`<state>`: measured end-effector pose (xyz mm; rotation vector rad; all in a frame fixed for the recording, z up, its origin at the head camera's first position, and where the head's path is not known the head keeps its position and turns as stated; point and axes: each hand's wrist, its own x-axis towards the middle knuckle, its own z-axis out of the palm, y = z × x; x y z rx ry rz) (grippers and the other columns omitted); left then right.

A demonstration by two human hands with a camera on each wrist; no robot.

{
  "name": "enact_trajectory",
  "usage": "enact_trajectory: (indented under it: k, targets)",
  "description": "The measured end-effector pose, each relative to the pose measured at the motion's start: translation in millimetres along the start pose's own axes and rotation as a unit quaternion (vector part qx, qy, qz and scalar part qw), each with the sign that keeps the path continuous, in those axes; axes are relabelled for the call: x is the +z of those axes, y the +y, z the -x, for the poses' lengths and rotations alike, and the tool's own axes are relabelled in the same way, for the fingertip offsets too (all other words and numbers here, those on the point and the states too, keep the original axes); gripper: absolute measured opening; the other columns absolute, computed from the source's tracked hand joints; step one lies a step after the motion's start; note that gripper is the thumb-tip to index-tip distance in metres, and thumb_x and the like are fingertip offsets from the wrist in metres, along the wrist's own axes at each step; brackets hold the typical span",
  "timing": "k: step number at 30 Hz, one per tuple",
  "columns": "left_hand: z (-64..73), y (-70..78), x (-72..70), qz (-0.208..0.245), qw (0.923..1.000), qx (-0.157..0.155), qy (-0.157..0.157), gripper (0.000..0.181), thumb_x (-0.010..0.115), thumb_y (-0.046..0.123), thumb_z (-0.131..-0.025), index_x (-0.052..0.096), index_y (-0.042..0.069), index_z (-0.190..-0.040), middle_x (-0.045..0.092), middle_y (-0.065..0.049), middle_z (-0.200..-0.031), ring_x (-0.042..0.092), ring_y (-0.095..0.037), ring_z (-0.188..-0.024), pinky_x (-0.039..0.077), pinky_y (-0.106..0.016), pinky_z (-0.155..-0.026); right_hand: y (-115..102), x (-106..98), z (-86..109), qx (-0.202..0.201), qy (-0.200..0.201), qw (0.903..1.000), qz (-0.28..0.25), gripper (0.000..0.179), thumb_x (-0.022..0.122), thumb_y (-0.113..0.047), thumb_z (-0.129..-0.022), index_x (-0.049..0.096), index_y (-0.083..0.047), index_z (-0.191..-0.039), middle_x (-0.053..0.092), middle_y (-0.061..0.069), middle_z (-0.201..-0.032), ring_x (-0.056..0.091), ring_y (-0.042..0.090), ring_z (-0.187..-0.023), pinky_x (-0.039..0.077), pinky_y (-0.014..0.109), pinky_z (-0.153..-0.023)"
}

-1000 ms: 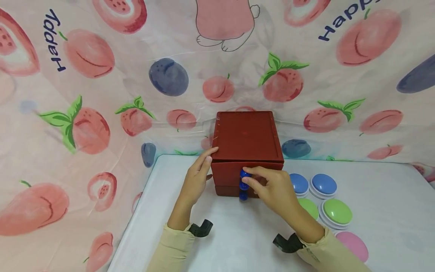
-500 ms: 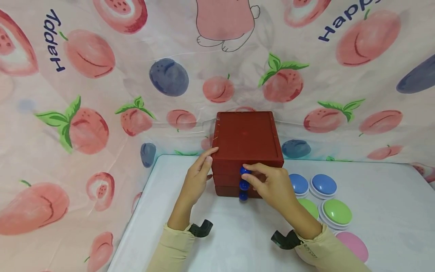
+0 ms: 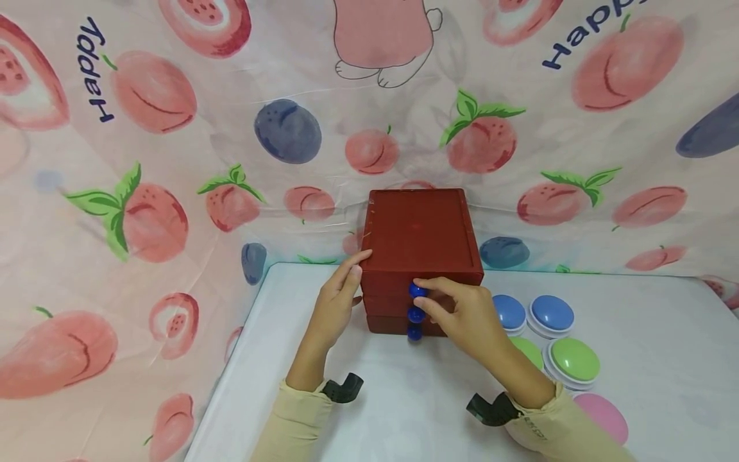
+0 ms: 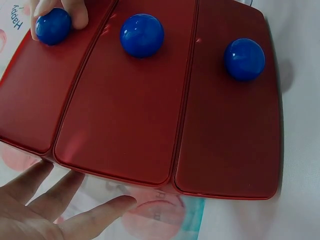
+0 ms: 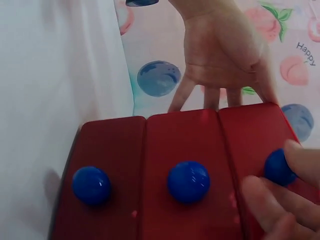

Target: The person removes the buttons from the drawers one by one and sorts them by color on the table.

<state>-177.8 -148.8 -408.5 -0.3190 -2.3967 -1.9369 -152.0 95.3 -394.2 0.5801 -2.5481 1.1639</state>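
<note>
A dark red box with three drawers (image 3: 418,231) stands at the back of the table. Each drawer front carries a round blue knob, one above another. Thumb and forefinger of my right hand (image 3: 470,317) pinch the top knob (image 4: 52,27). All three fronts sit flush in the left wrist view, with the middle knob (image 4: 142,35) and bottom knob (image 4: 244,59) untouched. My left hand (image 3: 331,301) rests against the box's left side, fingers extended and a fingertip at the top edge. In the right wrist view the left palm (image 5: 220,60) shows behind the box.
Right of the box, round push-button-like discs lie on the white table (image 3: 381,410): blue (image 3: 552,312), green (image 3: 575,358) and pink (image 3: 603,417). My right forearm partly covers some of them. A fruit-print cloth (image 3: 323,237) hangs directly behind the box.
The top drawer, slightly out a second ago, is now flush with the box, pushed in by my right hand on its knob. My left hand has stayed put.
</note>
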Motion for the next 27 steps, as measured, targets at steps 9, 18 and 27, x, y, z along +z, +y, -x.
enact_trajectory:
  k: [9, 18, 27]
  targets:
    - [0.1, 1.0, 1.8, -0.009, 1.0000, 0.001, 0.002, 0.039, 0.041, 0.050, -0.108, 0.052, 0.043, -0.145, 0.049, 0.002, -0.153, 0.052, -0.027, -0.137, 0.052, -0.061, -0.100, -1, -39, 18.4, 0.013, -0.137, 0.9901, 0.027, 0.063, 0.075, -0.041, -0.093, 0.052, -0.030, -0.150, 0.075, -0.005, -0.115, 0.061, -0.002, -0.076, 0.050, 0.021, -0.055]
    - [4.7, 6.2, -1.6, -0.106, 0.9937, 0.036, 0.013, 0.046, 0.036, 0.053, -0.109, 0.039, 0.045, -0.154, 0.040, 0.013, -0.161, 0.036, -0.015, -0.151, 0.031, -0.051, -0.123, 15, -92, 52.8, -0.040, -0.059, 0.9851, 0.157, 0.060, 0.079, -0.035, -0.089, 0.059, -0.028, -0.145, 0.076, -0.003, -0.116, 0.070, 0.011, -0.086, 0.060, 0.032, -0.067]
    - [29.6, 11.8, -28.4, -0.276, 0.9601, 0.025, 0.040, 0.058, 0.035, 0.055, -0.108, 0.029, 0.033, -0.161, 0.028, -0.003, -0.168, 0.024, -0.029, -0.157, 0.024, -0.065, -0.122, 61, -148, 77.9, -0.020, -0.015, 0.9552, 0.295, 0.063, 0.079, -0.045, -0.085, 0.062, -0.021, -0.140, 0.059, 0.017, -0.145, 0.045, 0.044, -0.141, 0.039, 0.077, -0.093]
